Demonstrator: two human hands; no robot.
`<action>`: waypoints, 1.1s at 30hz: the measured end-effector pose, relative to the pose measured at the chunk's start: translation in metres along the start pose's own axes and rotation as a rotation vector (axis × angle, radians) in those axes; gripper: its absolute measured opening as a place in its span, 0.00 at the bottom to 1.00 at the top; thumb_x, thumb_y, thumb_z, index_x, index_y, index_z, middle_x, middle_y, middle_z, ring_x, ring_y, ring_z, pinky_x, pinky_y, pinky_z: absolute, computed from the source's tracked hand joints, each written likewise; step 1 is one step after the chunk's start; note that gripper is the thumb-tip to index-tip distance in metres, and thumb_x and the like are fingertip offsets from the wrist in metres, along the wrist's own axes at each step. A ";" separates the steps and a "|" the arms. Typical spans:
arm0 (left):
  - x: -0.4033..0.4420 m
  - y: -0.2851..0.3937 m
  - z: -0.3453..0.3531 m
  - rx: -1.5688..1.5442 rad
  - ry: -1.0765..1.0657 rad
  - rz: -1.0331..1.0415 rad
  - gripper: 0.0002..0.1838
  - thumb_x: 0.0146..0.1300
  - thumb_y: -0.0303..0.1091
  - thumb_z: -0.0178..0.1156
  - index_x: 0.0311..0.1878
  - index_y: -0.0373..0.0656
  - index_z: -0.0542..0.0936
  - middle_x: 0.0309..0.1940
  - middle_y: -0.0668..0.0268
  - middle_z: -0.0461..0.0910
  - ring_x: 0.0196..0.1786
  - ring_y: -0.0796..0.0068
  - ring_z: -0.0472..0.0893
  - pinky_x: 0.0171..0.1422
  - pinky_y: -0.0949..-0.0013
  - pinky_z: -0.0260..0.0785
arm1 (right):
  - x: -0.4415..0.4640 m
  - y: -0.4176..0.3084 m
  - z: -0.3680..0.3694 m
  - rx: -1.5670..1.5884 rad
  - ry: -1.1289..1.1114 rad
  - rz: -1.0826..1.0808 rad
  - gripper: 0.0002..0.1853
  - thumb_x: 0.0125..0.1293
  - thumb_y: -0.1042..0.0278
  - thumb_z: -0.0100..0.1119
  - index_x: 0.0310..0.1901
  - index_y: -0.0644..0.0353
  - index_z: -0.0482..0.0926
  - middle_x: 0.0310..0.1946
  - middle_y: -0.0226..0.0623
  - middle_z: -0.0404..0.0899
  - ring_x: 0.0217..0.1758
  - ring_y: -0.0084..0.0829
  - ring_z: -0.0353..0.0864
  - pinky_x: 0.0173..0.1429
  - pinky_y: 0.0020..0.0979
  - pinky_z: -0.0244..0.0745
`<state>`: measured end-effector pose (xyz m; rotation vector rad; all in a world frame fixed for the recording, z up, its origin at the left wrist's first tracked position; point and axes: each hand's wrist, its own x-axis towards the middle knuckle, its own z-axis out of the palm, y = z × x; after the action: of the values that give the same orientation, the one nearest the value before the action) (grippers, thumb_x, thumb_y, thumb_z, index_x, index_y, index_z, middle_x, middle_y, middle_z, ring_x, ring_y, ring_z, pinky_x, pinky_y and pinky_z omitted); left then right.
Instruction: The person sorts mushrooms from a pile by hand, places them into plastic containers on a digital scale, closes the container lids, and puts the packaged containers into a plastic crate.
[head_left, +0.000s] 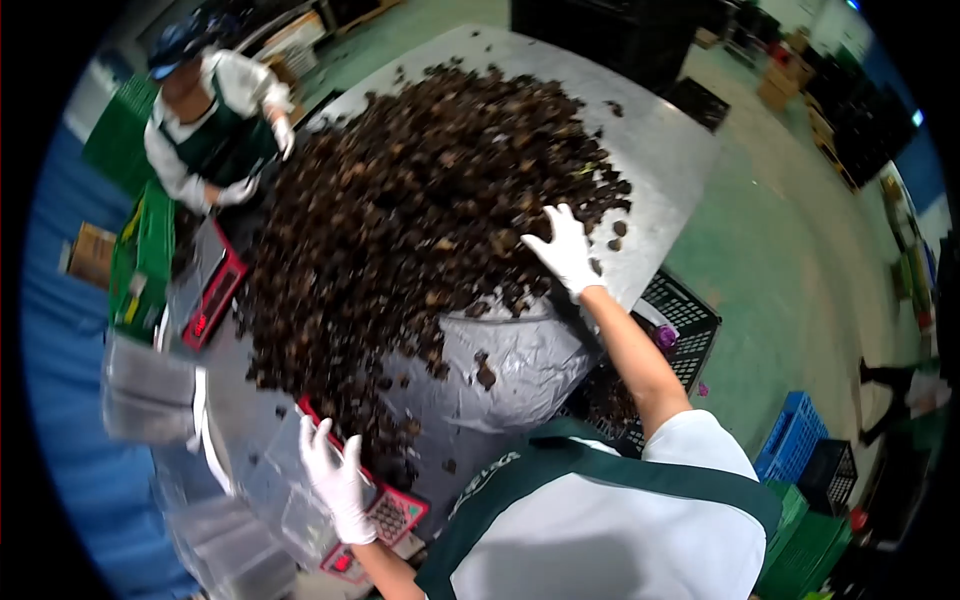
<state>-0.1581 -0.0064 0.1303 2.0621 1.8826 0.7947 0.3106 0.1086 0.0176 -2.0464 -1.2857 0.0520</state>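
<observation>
A large heap of dark brown pieces (400,180) covers much of the metal table (675,150). My right hand (566,248), in a white glove, is over the heap's right edge with its fingers spread. My left hand (335,480), also gloved in white, is open above a red scale (398,512) and a clear plastic container (300,515) at the lower left. Neither hand shows anything in its grip. A grey plastic sheet (510,365) lies between my hands, at the near side of the heap.
A co-worker (215,120) in white gloves stands at the upper left, near another red scale (213,300). Stacked clear containers (150,390) and a green crate (145,260) are on the left. A black crate (690,320) stands beside my right arm.
</observation>
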 end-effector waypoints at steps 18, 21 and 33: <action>0.132 0.052 0.228 0.347 -0.339 0.573 0.34 0.52 0.46 0.68 0.64 0.51 0.71 0.74 0.58 0.55 0.76 0.51 0.52 0.74 0.37 0.45 | -0.129 -0.084 0.046 0.242 -0.448 -0.355 0.29 0.57 0.61 0.65 0.62 0.51 0.72 0.67 0.42 0.64 0.60 0.46 0.72 0.59 0.42 0.74; 0.130 0.034 0.225 0.289 -0.222 0.603 0.23 0.59 0.40 0.61 0.59 0.47 0.75 0.71 0.59 0.62 0.74 0.55 0.58 0.74 0.40 0.46 | -0.121 -0.087 0.034 0.380 -0.595 -0.329 0.29 0.60 0.59 0.60 0.63 0.53 0.69 0.67 0.46 0.64 0.57 0.45 0.75 0.58 0.44 0.75; 0.180 0.095 0.238 0.270 -0.349 0.494 0.50 0.50 0.60 0.66 0.75 0.55 0.57 0.78 0.57 0.43 0.78 0.49 0.45 0.75 0.35 0.38 | -0.013 -0.053 0.065 -0.125 -0.295 -0.101 0.33 0.56 0.41 0.62 0.58 0.56 0.75 0.72 0.56 0.53 0.75 0.56 0.49 0.73 0.59 0.45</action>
<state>0.0537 0.1985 0.0243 2.6746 1.3695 0.2409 0.2377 0.1470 -0.0043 -2.1325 -1.6070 0.2405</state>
